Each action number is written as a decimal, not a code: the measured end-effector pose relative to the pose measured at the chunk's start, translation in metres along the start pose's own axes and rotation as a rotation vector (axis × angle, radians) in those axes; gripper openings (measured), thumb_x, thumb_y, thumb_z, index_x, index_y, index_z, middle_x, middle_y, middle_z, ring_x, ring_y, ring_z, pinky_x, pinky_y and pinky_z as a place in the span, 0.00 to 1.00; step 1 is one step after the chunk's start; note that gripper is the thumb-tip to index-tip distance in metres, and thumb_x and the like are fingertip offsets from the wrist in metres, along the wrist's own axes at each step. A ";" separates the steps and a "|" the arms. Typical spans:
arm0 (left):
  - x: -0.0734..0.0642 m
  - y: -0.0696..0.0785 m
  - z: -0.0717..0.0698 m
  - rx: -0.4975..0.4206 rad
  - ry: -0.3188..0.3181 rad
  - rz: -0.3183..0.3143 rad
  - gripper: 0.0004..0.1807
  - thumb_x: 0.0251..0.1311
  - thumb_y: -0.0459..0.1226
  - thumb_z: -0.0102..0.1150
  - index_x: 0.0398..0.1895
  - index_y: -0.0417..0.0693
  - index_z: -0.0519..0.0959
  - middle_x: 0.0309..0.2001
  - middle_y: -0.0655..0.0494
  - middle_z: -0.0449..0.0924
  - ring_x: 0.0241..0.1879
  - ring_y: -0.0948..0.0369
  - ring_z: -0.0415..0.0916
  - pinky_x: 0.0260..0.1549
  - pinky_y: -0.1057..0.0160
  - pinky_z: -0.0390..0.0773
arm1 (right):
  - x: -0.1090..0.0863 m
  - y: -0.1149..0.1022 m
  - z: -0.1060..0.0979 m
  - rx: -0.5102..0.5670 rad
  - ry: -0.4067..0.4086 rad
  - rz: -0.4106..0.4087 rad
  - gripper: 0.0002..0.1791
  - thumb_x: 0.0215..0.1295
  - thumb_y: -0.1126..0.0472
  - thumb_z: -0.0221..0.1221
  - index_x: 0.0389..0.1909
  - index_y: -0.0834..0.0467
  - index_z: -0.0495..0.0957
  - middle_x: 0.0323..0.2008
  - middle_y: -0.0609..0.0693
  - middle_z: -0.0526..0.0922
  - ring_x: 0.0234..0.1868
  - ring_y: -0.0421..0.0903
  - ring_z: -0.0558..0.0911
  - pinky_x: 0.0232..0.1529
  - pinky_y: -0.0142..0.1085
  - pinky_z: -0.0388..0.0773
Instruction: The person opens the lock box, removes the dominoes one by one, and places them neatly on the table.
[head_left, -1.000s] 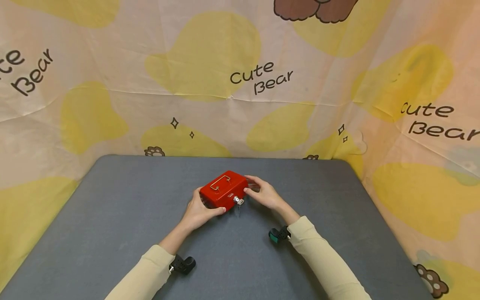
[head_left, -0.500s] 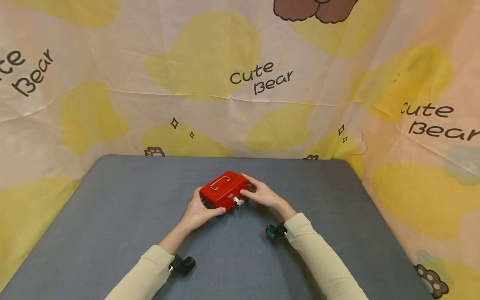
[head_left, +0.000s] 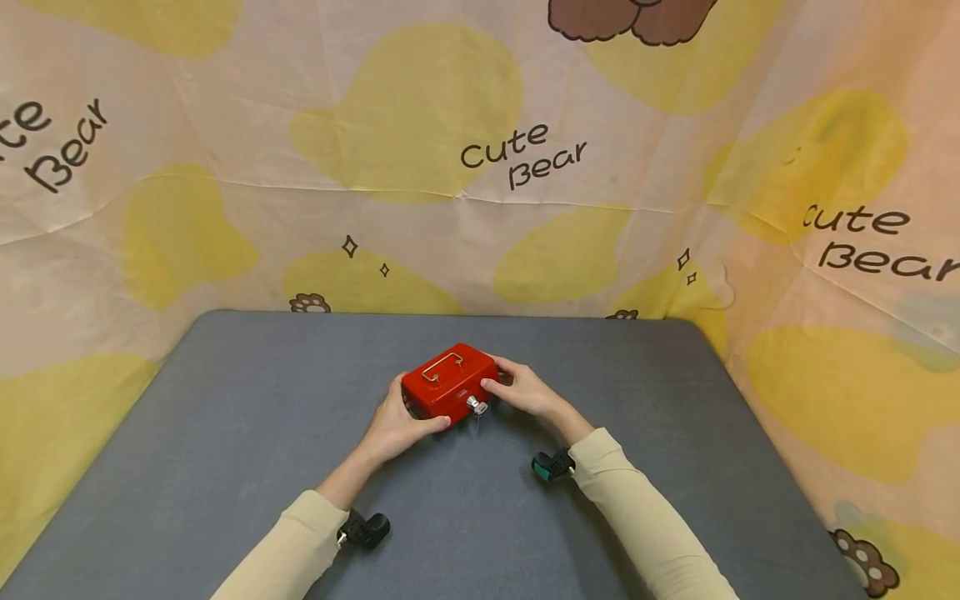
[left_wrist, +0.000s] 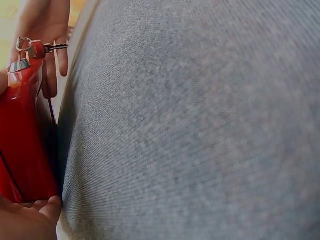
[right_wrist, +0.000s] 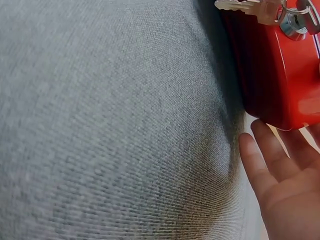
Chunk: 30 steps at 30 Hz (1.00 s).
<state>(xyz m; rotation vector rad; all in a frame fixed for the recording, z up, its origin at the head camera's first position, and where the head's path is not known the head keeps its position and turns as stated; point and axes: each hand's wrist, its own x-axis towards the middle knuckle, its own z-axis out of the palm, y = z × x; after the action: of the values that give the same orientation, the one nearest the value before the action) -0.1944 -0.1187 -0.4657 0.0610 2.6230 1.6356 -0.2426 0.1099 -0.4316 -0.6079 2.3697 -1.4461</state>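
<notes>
A small red cash box (head_left: pixel 459 372) with a folding wire handle (head_left: pixel 440 367) on its lid sits at an angle near the middle of the table, its lid closed. From its front face juts a silver lock (right_wrist: pixel 294 28), where a key ring with a key (right_wrist: pixel 250 7) hangs. My left hand (head_left: pixel 392 423) grips the left end, thumb along the lower front edge. At the right end, my right hand (head_left: pixel 527 392) holds the box with its thumb on the front corner and its fingers round the end, partly hidden.
A grey cloth-covered table (head_left: pixel 247 417) extends all round the box. Behind it and along both sides hangs a yellow and cream printed curtain (head_left: pixel 420 108). Black wrist cameras (head_left: pixel 364 530) are strapped at both sleeves.
My right hand has moved slightly left, and its thumb has come further onto the box's front. The box has shifted a touch to the right. My left hand keeps its grip.
</notes>
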 end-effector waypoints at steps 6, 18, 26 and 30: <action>-0.001 0.000 0.000 0.048 -0.025 -0.037 0.61 0.33 0.54 0.67 0.65 0.39 0.40 0.60 0.45 0.57 0.57 0.50 0.59 0.52 0.47 0.63 | -0.005 -0.003 0.000 -0.015 0.043 0.013 0.28 0.57 0.57 0.56 0.59 0.58 0.63 0.52 0.54 0.73 0.49 0.50 0.74 0.48 0.40 0.71; -0.001 -0.002 0.000 0.010 -0.043 -0.030 0.62 0.32 0.54 0.68 0.67 0.42 0.40 0.60 0.47 0.60 0.55 0.53 0.65 0.50 0.55 0.68 | -0.004 0.026 -0.001 -0.086 0.111 0.043 0.28 0.54 0.49 0.58 0.56 0.52 0.67 0.50 0.48 0.75 0.45 0.43 0.77 0.42 0.35 0.75; 0.001 -0.004 -0.001 -0.087 -0.068 -0.017 0.60 0.34 0.50 0.69 0.66 0.42 0.42 0.59 0.50 0.63 0.55 0.57 0.66 0.51 0.59 0.67 | -0.015 0.013 -0.008 -0.060 0.058 0.035 0.27 0.56 0.55 0.57 0.57 0.56 0.66 0.52 0.54 0.72 0.48 0.49 0.76 0.43 0.36 0.75; 0.003 -0.003 -0.001 -0.135 -0.081 0.021 0.52 0.35 0.49 0.69 0.65 0.45 0.51 0.57 0.52 0.66 0.54 0.58 0.67 0.51 0.60 0.67 | -0.023 -0.002 -0.012 -0.078 0.026 0.037 0.27 0.57 0.58 0.56 0.58 0.59 0.64 0.52 0.56 0.72 0.47 0.50 0.76 0.43 0.36 0.75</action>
<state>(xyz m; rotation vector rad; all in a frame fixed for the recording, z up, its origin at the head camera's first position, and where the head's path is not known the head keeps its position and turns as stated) -0.1977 -0.1212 -0.4681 0.1469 2.4550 1.7728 -0.2274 0.1294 -0.4238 -0.5644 2.4542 -1.3598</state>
